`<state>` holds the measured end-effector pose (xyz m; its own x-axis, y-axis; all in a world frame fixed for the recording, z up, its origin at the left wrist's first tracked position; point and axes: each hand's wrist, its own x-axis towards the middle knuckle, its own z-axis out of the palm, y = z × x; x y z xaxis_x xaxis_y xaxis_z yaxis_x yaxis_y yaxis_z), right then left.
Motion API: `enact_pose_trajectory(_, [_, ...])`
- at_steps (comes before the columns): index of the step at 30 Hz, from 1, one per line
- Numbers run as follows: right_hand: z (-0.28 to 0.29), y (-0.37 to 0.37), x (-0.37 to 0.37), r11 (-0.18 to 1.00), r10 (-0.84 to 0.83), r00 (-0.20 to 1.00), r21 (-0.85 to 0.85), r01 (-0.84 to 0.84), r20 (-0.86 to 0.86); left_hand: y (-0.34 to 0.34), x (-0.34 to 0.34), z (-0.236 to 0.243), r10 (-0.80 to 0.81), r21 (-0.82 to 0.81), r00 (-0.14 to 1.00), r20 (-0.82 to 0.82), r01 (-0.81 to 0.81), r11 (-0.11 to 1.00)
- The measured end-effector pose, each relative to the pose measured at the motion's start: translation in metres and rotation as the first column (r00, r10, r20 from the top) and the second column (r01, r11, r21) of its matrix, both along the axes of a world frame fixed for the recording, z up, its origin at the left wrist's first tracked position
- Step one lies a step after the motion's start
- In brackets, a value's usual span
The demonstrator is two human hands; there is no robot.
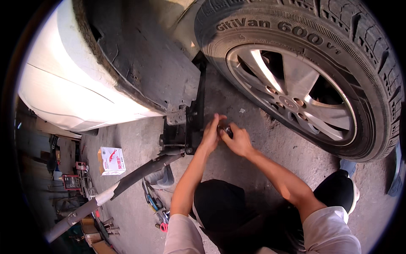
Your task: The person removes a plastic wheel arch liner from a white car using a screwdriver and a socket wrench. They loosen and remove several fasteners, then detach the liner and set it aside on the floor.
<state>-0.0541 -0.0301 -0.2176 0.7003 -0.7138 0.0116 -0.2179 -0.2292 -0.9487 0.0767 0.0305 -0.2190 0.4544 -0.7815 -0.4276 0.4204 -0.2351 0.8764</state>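
Observation:
Both my hands meet beside the jack, in front of the wheel arch. My right hand (239, 142) is closed round a small dark metal part (229, 131) with a rounded, shiny end; its exact kind is unclear. Against the other side of that part is my left hand (210, 134), thumb and fingers bent round it, fingertips pointing away from me. Just left of my hands stands a black floor jack (174, 135) under the white vehicle's body (80, 91). Its long handle (137, 180) slopes down to the lower left. What lies between my palms is hidden.
A large wheel with a silver rim (292, 101) and black tyre fills the upper right. The dark wheel-arch liner (148, 55) hangs above the jack. On the concrete floor are a white-and-red box (112, 161) and several hand tools (153, 203). Cluttered equipment (72, 182) lines the left.

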Motion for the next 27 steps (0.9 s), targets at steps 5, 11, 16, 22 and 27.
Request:
enact_pose_trajectory(5, [-0.039, 0.005, -0.036, 0.996, -0.019, 0.992, 0.083, 0.03, -0.123, 0.003, -0.024, -0.06, -0.157, 0.064, 0.946, -0.282, 0.182, 0.981])
enact_pose_trajectory(11, [-0.053, 0.02, -0.046, 0.964, -0.186, 0.98, -0.205, 0.168, -0.072, -0.012, -0.042, -0.097, 0.173, 0.249, 0.971, -0.167, -0.128, 0.96])
enact_pose_trajectory(16, [-0.044, 0.026, -0.044, 0.982, -0.06, 0.995, -0.183, 0.045, -0.081, 0.034, -0.003, -0.111, 0.273, 0.369, 0.961, -0.035, -0.241, 0.897])
enact_pose_trajectory(22, [-0.112, 0.014, -0.039, 0.943, 0.101, 0.978, 0.33, -0.036, -0.181, 0.016, -0.032, -0.088, -0.164, 0.435, 0.949, -0.268, 0.271, 0.859])
enact_pose_trajectory(27, [-0.087, 0.007, -0.046, 0.452, 0.079, 0.983, 0.873, -0.185, 0.167, 0.05, -0.017, -0.113, -0.123, 0.332, 0.911, -0.394, 0.266, 0.905])
